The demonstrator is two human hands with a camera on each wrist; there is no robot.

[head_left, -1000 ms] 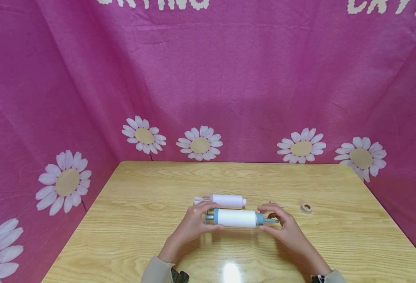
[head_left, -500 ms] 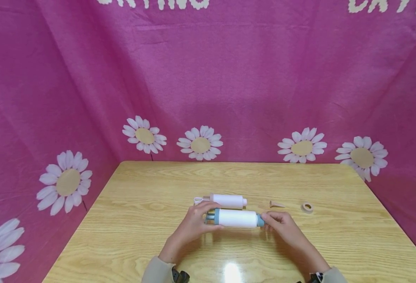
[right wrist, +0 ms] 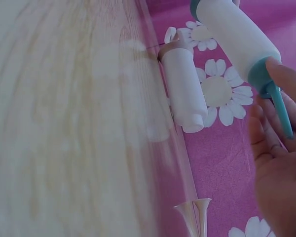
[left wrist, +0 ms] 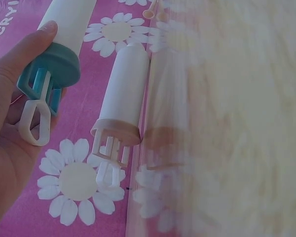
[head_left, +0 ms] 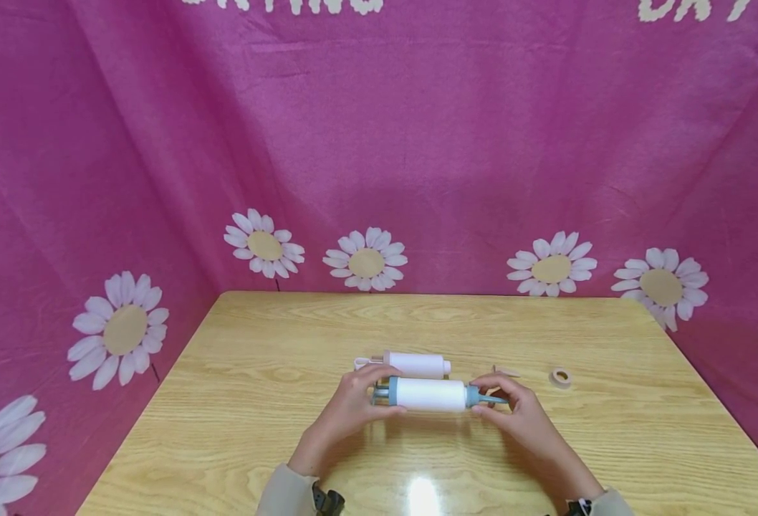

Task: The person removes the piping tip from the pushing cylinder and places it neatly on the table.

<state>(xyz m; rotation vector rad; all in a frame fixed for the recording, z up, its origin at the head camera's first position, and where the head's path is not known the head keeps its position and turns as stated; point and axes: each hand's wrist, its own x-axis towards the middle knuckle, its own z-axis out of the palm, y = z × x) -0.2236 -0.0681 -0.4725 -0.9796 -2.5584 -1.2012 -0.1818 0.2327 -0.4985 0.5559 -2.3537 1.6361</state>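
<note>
A large white filling syringe (head_left: 430,395) with teal ends lies level above the table, held between both hands. My left hand (head_left: 351,401) grips its teal end cap (left wrist: 59,66), thumb on one side and fingers round the other. Below that cap hangs the plunger's white loop handle (left wrist: 35,122), visible in the left wrist view. At the other end, my right hand (head_left: 519,406) pinches the collar of the teal tapered nozzle (right wrist: 280,109) between thumb and fingers. The nozzle's tip points rightward, past the fingertips in the head view.
A second white syringe (head_left: 418,365), with a pinkish-beige cap, lies just behind the first. A small beige nozzle (head_left: 506,372) and a beige ring (head_left: 560,378) lie to the right on the wooden table (head_left: 276,401). A pink flowered cloth (head_left: 418,143) hangs behind.
My right hand's fingers came together over the nozzle half a second ago, covering it; now they are spread round its collar with the tip showing again. The left hand keeps its grip.
</note>
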